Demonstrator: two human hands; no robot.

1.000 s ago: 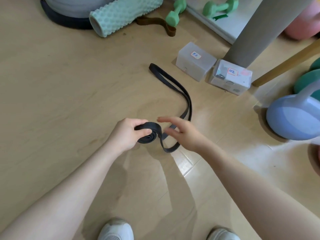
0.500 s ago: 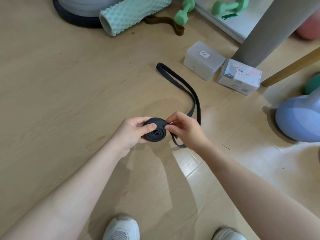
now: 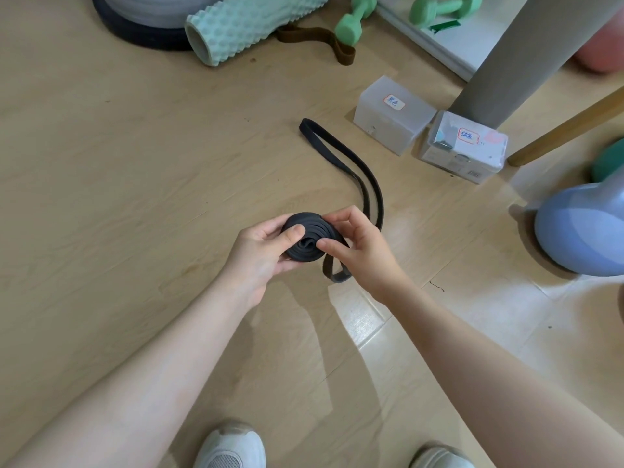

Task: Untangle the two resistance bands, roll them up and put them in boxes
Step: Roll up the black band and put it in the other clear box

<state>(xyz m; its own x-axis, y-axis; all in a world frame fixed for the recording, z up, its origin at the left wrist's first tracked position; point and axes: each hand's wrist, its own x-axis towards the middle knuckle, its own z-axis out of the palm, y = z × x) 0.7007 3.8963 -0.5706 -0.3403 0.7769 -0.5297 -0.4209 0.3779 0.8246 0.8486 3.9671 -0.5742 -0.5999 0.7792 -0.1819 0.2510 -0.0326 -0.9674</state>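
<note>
The floor (image 3: pixel 118 184) is pale wood-look planking, with glossy light tiles at the lower right. On it, at upper centre, lies a mint knobbly foam roller (image 3: pixel 250 23) beside a dark round base (image 3: pixel 141 35). A brown band (image 3: pixel 314 38) lies next to a green dumbbell (image 3: pixel 353 20). Right of centre, 2 translucent boxes (image 3: pixel 393 113) stand side by side, touching, each with a label on top. The black band's unrolled loop (image 3: pixel 341 153) lies on the floor just left of them. A blue kettlebell (image 3: pixel 580 228) sits at the right edge. 2 white shoes (image 3: pixel 229 447) stand at the bottom edge.
</note>
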